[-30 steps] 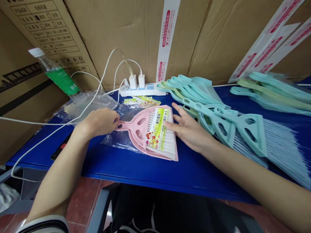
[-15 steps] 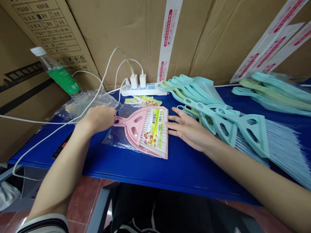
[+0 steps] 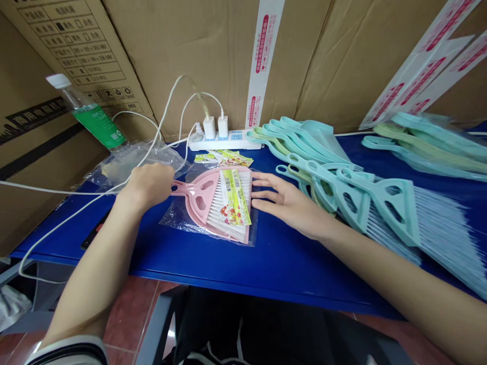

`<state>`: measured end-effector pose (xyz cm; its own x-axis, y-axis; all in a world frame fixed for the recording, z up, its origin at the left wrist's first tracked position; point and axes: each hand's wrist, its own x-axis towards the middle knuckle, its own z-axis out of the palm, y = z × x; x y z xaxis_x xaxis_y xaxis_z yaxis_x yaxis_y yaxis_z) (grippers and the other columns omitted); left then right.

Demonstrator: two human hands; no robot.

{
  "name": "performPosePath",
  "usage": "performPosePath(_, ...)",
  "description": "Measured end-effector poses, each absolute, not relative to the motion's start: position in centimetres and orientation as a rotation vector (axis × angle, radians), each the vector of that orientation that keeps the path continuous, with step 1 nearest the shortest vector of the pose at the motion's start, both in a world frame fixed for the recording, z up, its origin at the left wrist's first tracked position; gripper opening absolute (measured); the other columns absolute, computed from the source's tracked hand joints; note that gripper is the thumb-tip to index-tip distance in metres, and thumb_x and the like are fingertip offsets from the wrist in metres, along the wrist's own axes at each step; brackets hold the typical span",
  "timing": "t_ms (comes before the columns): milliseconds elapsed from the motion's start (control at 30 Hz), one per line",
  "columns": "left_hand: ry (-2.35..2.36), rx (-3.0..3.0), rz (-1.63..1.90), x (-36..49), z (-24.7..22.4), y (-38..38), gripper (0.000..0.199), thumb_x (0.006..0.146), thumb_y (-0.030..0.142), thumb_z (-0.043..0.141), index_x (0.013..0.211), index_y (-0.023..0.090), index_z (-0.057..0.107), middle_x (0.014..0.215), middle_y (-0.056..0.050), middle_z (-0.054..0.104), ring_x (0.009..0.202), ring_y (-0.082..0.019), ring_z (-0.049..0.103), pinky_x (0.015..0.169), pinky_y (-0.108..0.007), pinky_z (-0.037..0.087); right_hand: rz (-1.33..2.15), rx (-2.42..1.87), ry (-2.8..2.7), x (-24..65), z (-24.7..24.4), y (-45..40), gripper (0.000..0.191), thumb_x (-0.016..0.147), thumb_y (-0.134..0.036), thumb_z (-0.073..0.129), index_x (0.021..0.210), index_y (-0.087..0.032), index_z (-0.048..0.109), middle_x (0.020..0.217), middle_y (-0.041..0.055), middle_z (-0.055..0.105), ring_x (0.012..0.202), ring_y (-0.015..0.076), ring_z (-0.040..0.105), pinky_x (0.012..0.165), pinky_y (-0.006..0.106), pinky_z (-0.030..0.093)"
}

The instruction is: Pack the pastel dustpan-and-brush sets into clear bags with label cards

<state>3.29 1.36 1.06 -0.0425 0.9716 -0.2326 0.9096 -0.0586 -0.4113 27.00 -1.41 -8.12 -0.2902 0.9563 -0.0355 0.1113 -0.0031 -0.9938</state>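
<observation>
A pink dustpan (image 3: 198, 202) lies on the blue table with a white-bristled brush (image 3: 217, 213) on it and a green-and-white label card (image 3: 235, 197) across the bristles. Clear plastic film (image 3: 173, 215) shows around and under the set. My left hand (image 3: 150, 187) is closed at the handle end, on the left; its fingertips are hidden, so whether it grips the handle or the film cannot be told. My right hand (image 3: 279, 200) has its fingers spread, with the fingertips at the right edge of the dustpan and bristles.
Several teal and green dustpans and brushes (image 3: 395, 213) are heaped at the right. Behind the pink set are more label cards (image 3: 224, 157) and a power strip (image 3: 228, 142). A bottle (image 3: 99, 124), cables and crumpled plastic (image 3: 125, 162) occupy the left.
The pink dustpan, brush and card have shifted left, and film now shows beyond their right edge. Both my hands have moved slightly left too; the card sits more tilted.
</observation>
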Motion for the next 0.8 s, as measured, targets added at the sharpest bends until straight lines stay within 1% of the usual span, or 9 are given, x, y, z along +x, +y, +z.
performPosePath(100,-2.043,-2.089,0.710,3.3,1.0,1.2,0.036,0.092,0.016,0.037,0.108,0.006,0.068,0.111,-0.028,0.069,0.111,-0.040,0.066,0.086,-0.048,0.054,1.168,-1.093,-1.763,27.2,-8.5,-1.9,0.041,0.081,-0.023,0.064,0.122,-0.027,0.066,0.140,0.0105,0.049,0.120,0.0262,0.060,0.098,0.048,0.055)
performPosePath(167,-2.041,-2.088,0.708,3.3,1.0,1.2,0.036,0.091,0.015,0.038,0.108,0.005,0.069,0.110,-0.029,0.069,0.110,-0.041,0.066,0.085,-0.048,0.054,1.030,-1.095,-1.888,27.1,-8.5,-2.4,0.036,0.083,-0.025,0.063,0.118,-0.028,0.070,0.147,0.0097,0.042,0.122,0.0266,0.059,0.097,0.046,0.057)
performPosePath(233,-2.044,-2.082,0.704,3.4,0.9,1.2,0.036,0.091,0.016,0.038,0.107,0.007,0.069,0.109,-0.028,0.070,0.109,-0.040,0.066,0.085,-0.047,0.055,0.922,-1.113,-1.965,27.0,-8.3,-2.7,0.034,0.084,-0.026,0.063,0.117,-0.028,0.072,0.152,0.0096,0.039,0.124,0.0281,0.058,0.098,0.047,0.057)
performPosePath(367,-2.063,-2.022,0.655,3.7,1.0,0.9,0.033,0.091,0.018,0.042,0.107,0.010,0.070,0.107,-0.024,0.072,0.107,-0.037,0.067,0.085,-0.046,0.055,0.826,-1.146,-2.010,26.7,-8.3,-3.0,0.033,0.085,-0.025,0.062,0.118,-0.025,0.071,0.152,0.0119,0.040,0.130,0.0303,0.054,0.096,0.047,0.058)
performPosePath(467,-2.060,-1.976,0.557,4.2,1.1,0.5,0.036,0.093,0.017,0.037,0.110,0.009,0.069,0.108,-0.025,0.070,0.108,-0.038,0.067,0.086,-0.047,0.053,0.813,-1.174,-2.009,26.5,-8.4,-3.1,0.033,0.085,-0.025,0.062,0.116,-0.021,0.071,0.153,0.0146,0.037,0.124,0.0288,0.059,0.095,0.047,0.058)
performPosePath(533,-2.056,-1.978,0.508,4.4,1.0,0.3,0.039,0.095,0.016,0.034,0.111,0.008,0.068,0.109,-0.025,0.070,0.108,-0.038,0.067,0.085,-0.047,0.053,0.805,-1.179,-2.009,26.4,-8.4,-3.1,0.030,0.085,-0.026,0.062,0.114,-0.021,0.070,0.154,0.0146,0.037,0.118,0.0269,0.062,0.095,0.047,0.059)
performPosePath(667,-2.093,-2.025,0.493,4.1,0.7,0.4,0.034,0.090,0.012,0.040,0.104,0.009,0.070,0.109,-0.024,0.071,0.107,-0.038,0.066,0.085,-0.048,0.053,0.812,-1.175,-1.994,26.5,-8.3,-3.1,0.029,0.086,-0.029,0.063,0.114,-0.024,0.067,0.152,0.0120,0.040,0.114,0.0253,0.064,0.095,0.048,0.058)
performPosePath(733,-2.118,-2.069,0.461,3.8,0.5,0.7,0.031,0.088,0.011,0.043,0.100,0.010,0.071,0.109,-0.024,0.071,0.108,-0.039,0.066,0.087,-0.050,0.052,0.832,-1.176,-1.986,26.5,-8.1,-3.1,0.031,0.086,-0.030,0.061,0.117,-0.025,0.066,0.151,0.0115,0.040,0.114,0.0256,0.064,0.097,0.049,0.057)
performPosePath(800,-2.142,-2.155,0.357,3.5,0.4,0.9,0.029,0.086,0.009,0.045,0.095,0.010,0.072,0.107,-0.025,0.071,0.110,-0.042,0.064,0.089,-0.056,0.050,0.847,-1.181,-1.988,26.5,-8.0,-3.1,0.034,0.087,-0.029,0.059,0.120,-0.025,0.064,0.151,0.0112,0.040,0.112,0.0254,0.065,0.097,0.050,0.057)
